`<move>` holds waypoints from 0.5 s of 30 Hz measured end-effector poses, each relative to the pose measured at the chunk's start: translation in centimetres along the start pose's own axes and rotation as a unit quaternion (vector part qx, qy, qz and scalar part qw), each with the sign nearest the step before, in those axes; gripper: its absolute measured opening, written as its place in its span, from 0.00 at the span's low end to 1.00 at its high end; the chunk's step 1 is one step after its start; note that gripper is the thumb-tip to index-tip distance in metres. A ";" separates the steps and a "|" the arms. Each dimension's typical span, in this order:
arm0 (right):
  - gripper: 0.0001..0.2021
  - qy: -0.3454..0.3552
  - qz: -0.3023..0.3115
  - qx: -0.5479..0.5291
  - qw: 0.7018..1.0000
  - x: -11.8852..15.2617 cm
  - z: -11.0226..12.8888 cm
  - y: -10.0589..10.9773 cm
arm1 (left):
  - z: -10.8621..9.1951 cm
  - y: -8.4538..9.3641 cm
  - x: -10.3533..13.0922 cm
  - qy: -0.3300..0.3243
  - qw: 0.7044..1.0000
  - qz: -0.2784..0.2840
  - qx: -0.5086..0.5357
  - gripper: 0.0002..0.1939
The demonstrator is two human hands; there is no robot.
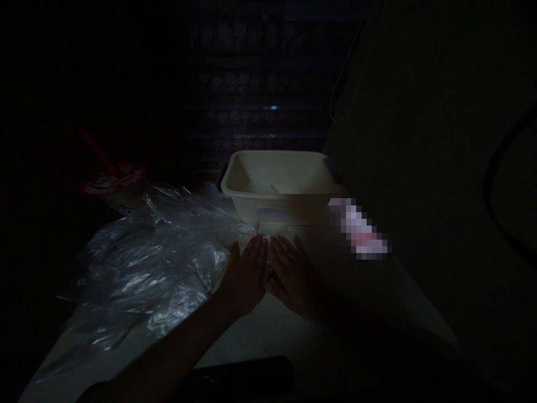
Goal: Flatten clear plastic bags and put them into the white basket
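Note:
The view is very dark. My left hand (247, 277) lies palm down with its fingers stretched forward, just right of a heap of clear plastic bags (155, 268). Beside it, my right hand (291, 277) is also palm down, fingers extended and slightly apart. The two hands nearly meet at the thumbs. Some clear plastic (272, 230) shows at the fingertips; whether more lies under the palms is hidden. Just beyond the fingers stands a cream plastic bin (277, 204) with dark handles, and a little clear plastic (264, 189) is inside it.
A cup with a red patterned lid (113, 180) and a red straw stands at the back left. A bright pixelated patch (363, 232) is right of the bin. A dark object (247, 376) lies at the near edge of the pale table (243, 344).

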State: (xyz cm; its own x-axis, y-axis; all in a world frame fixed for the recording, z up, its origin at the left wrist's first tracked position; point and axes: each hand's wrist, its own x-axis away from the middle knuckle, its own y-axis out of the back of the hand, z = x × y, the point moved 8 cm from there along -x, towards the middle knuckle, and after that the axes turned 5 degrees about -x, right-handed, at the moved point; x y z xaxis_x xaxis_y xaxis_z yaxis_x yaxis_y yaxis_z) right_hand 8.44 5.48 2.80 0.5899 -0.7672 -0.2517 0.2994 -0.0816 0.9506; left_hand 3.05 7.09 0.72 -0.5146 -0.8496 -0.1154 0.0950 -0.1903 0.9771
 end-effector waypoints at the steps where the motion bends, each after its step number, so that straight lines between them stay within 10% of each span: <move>1: 0.29 -0.004 0.004 0.001 1.000 0.1 -0.2 -0.1 | 0.0 0.0 0.0 -0.001 1.000 -0.004 -0.001 0.23; 15: 0.28 -0.033 0.004 0.032 0.999 0.8 -1.5 -0.5 | -0.1 0.5 0.0 -0.001 1.000 -0.009 -0.011 0.24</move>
State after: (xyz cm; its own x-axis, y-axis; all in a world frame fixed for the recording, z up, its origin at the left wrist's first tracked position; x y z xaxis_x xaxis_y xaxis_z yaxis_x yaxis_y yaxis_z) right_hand 9.89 5.85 1.88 0.5407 -0.8081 -0.2335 0.2449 -0.1143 0.9628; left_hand 3.14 6.94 1.15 -0.5189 -0.8445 -0.1323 0.1040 -0.2160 0.9708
